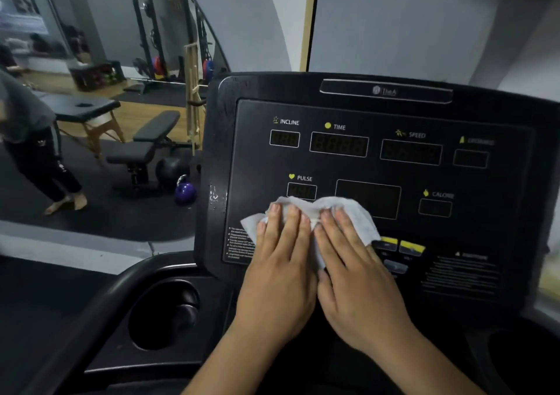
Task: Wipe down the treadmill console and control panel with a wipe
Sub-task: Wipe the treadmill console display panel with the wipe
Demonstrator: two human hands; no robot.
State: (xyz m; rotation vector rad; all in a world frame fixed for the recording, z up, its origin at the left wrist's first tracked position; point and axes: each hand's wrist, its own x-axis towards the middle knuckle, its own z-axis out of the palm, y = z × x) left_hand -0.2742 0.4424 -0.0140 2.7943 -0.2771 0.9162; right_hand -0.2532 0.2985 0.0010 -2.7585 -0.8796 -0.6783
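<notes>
At a gym treadmill, a person's left hand [280,270] and right hand [360,282] lie side by side on a white wipe [351,212], pressing it against the lower part of the control panel [378,170]. The fingers [294,228] of both hands are straight and close together, laid flat on the wipe, not curled round it. The wipe is bunched into a ridge just beyond the fingertips and between the two hands, with one corner sticking out left of the left fingers and another right of the right ones. The PULSE window [301,191] sits just above the fingertips, and the yellow buttons [400,246] show just right of the right fingers. The step in hand appears to be wiping the lower panel. It would go best with the wipe smoothed out so more of it meets the surface, even pressure from flat fingers, and overlapping strokes. A light touch over the buttons would avoid pressing them by accident. The upper row of windows, well above the fingertips, looks yet to be covered, as do the pale spots [214,196] on the console [221,115] frame left of the fingers.
</notes>
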